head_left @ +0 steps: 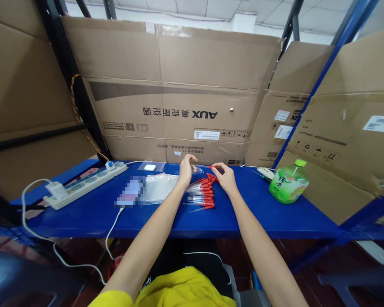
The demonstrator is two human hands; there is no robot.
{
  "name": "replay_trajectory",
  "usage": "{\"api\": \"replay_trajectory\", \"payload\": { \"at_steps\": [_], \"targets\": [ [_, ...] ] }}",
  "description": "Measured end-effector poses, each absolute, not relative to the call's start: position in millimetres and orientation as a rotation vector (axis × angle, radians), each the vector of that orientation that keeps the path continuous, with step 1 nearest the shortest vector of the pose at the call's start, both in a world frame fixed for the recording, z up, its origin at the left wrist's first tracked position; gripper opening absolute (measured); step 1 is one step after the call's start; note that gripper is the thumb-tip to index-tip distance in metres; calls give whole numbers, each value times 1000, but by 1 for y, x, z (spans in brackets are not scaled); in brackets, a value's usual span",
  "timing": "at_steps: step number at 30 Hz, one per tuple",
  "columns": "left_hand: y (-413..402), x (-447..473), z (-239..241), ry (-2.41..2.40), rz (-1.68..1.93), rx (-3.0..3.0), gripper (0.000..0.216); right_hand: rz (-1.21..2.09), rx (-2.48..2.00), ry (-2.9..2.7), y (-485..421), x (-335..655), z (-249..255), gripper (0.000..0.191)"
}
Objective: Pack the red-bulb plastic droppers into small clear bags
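Above a pile on the blue table, my right hand (223,175) pinches the red end of a dropper (210,166) between thumb and fingertips. Its thin clear tube points left, into the curled fingers of my left hand (187,169). The left thumb and fingers close around the clear end, whose tip is partly hidden. Under and in front of my hands lie several more droppers (208,192), clear tubes to the left and red ends to the right. A few small clear pieces (199,170) lie by the left fingertips, too small to name.
Left of the pile lie clear plastic bags (160,188) and a blurred-out phone (130,192) on a white cable. A power strip (89,182) and a white earphone case (150,167) sit farther left and back. A green bottle (289,182) stands right. Cardboard (179,98) walls the back.
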State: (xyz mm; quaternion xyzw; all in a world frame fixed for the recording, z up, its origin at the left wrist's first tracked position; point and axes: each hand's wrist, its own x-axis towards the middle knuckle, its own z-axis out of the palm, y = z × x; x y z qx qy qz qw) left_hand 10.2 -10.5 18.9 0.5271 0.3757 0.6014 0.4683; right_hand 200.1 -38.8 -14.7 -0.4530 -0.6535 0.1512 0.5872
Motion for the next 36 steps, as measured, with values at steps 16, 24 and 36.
{"api": "replay_trajectory", "payload": {
  "at_steps": [16, 24, 36],
  "targets": [
    [25, -6, -29, 1615, 557, 2574, 30, 115, -1487, -1762, -26, 222, -32, 39],
    [17, -5, -21, 1689, 472, 2531, 32, 242, -1914, -1650, -29, 251, -40, 24],
    [15, -10, -23, 1660, 464, 2510, 40, 211, -2004, -1694, -26, 247, -41, 38]
  ]
}}
